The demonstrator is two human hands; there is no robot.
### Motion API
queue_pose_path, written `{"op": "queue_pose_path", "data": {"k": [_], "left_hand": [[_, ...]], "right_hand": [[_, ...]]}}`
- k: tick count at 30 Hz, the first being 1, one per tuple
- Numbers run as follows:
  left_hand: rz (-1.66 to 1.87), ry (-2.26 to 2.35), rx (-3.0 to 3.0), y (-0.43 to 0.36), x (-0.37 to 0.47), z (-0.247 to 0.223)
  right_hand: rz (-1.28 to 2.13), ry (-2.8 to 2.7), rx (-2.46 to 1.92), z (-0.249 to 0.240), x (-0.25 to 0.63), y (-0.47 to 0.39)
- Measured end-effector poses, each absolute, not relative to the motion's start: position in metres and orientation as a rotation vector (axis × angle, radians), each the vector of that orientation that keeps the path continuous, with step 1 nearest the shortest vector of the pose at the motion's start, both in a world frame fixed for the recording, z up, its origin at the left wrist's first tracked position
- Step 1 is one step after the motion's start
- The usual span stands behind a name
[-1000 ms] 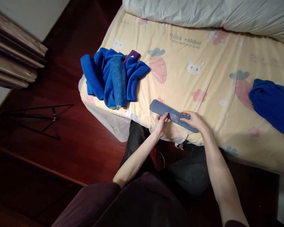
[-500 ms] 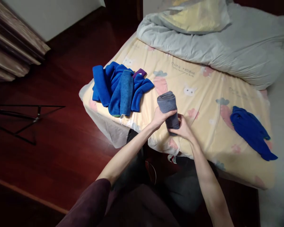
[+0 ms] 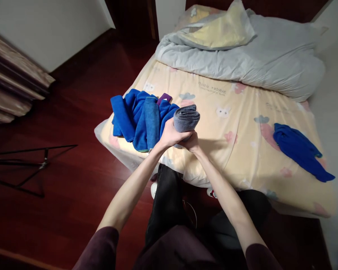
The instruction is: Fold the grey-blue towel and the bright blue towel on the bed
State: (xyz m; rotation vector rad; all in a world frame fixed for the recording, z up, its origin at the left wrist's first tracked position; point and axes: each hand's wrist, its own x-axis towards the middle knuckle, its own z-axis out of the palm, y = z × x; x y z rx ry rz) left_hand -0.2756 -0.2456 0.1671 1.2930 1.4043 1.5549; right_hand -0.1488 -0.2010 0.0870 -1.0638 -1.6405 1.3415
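Note:
A grey folded cloth [image 3: 186, 119], rolled into a thick bundle, is held above the bed near its front edge. My left hand [image 3: 171, 134] wraps round its left side, and my right hand [image 3: 192, 142] grips it lower down on the right. The two hands touch, and the lower part of the bundle is mostly hidden by them. Just left of the bundle lies a heap of blue cloths [image 3: 139, 116], with a lighter blue rolled one [image 3: 152, 122] on top and a purple piece [image 3: 165, 98] at its back.
Another blue cloth [image 3: 301, 150] lies crumpled at the bed's right. A grey quilt [image 3: 242, 63] and a yellow pillow [image 3: 222, 32] are at the back of the patterned bed sheet [image 3: 242, 157]. Black stand legs [image 3: 30, 150] are on the floor at left; a curtain [image 3: 14, 78] hangs behind.
Both hands have moved left with the grey bundle, closer to the blue heap. The bundle's rolled end now faces the camera more, and the hands are closer together. The view has shifted.

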Motion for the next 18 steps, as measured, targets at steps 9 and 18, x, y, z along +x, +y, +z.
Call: {"op": "queue_pose_path", "data": {"k": [9,18], "left_hand": [[1.509,1.455,1.220,-0.243,-0.281,0.145],[1.537,1.446,1.247,-0.240,-0.284,0.138]], "right_hand": [[1.385,-1.632,-1.128,0.072,-0.164,-0.200],[1.335,-1.691,-1.157,0.067,-0.167,-0.198]]}}
